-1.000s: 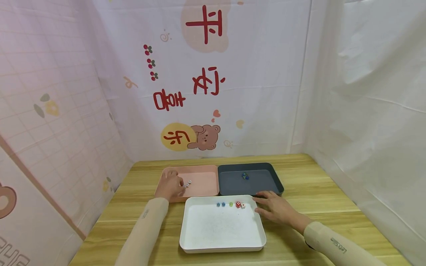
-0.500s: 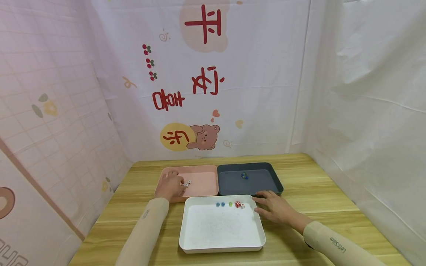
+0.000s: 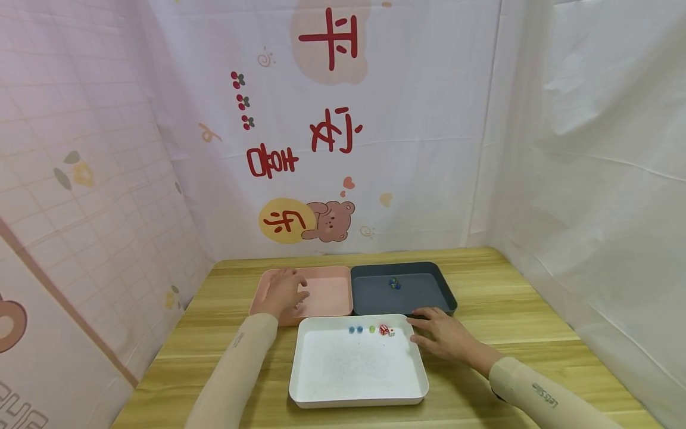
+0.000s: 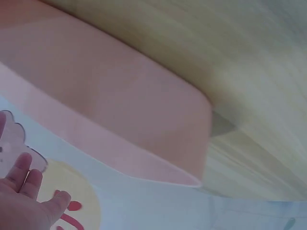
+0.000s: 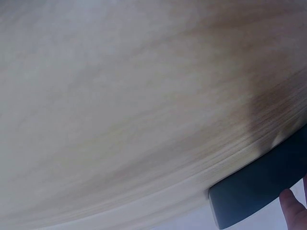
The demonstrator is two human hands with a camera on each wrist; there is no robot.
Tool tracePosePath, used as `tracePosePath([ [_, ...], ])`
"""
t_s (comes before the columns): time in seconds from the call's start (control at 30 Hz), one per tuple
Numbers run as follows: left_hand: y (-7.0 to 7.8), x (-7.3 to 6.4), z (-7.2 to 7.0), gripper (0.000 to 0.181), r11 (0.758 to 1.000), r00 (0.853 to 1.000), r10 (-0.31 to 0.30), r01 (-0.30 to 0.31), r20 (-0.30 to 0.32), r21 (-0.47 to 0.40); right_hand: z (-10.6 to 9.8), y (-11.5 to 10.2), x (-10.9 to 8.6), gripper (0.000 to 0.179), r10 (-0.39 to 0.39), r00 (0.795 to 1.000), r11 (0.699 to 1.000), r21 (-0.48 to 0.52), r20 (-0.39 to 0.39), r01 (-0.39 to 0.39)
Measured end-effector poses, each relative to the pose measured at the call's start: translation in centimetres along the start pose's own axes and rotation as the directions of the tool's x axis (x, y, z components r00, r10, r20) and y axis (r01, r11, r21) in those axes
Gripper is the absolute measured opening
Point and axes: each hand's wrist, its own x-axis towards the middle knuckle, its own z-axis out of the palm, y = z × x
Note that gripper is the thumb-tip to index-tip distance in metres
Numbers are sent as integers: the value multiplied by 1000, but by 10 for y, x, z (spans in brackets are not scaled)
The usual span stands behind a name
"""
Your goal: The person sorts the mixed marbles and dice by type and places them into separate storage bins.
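My left hand [image 3: 285, 293] is over the pink tray [image 3: 329, 292], its fingers apart and loosely bent with nothing seen between them. Small white dice lie beneath its fingertips, mostly hidden. In the left wrist view the fingers [image 4: 32, 182] show beyond the tray's wall. My right hand [image 3: 442, 333] rests at the far right corner of the white tray [image 3: 356, 400], fingers extended near its rim. Along that tray's far side are blue marbles [image 3: 359, 329], a yellow-green marble [image 3: 372, 329], a red die [image 3: 383, 329] and a white die [image 3: 391, 332].
A dark grey tray [image 3: 423, 295] stands against the pink one, with several blue-green marbles [image 3: 395, 283] clustered in it. All three trays sit on a wooden table [image 3: 514, 310]. Printed white cloth [image 3: 418, 149] hangs behind and at both sides.
My left hand has lifted slightly away from the white dice, moving up and to the right, and its fingers have spread. The right hand has stayed in place.
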Motion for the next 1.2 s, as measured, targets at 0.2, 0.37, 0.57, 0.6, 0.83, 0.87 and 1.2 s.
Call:
tracePosePath([
  [0.2, 16, 8, 5, 25, 999, 999, 45, -45, -1, -18, 1, 2, -1, 51, 1, 1000, 1000, -1, 2, -1],
  [0.37, 29, 14, 10, 25, 996, 996, 86, -86, 10, -35, 1, 3, -1, 52, 3, 1000, 1000, 2, 6, -3],
  [0.57, 42, 17, 10, 26, 988, 989, 147, -147, 5, -38, 2, 3, 0, 51, -2, 1000, 1000, 0, 0, 2],
  [0.6, 44, 17, 10, 26, 989, 990, 143, -142, 11, -47, 2, 4, -1, 51, -3, 1000, 1000, -1, -1, 3],
  [0.83, 56, 18, 11, 27, 990, 991, 130, -127, 44, -66, 3, 4, 0, 52, -7, 1000, 1000, -2, -3, 7],
  [0.87, 58, 17, 12, 26, 988, 989, 143, -140, 44, -63, 3, 4, 0, 52, -7, 1000, 1000, -3, -2, 7],
  [1.2, 78, 10, 13, 21, 977, 977, 203, -197, 67, -78, 0, 1, 0, 51, -4, 1000, 1000, -5, 5, 4],
])
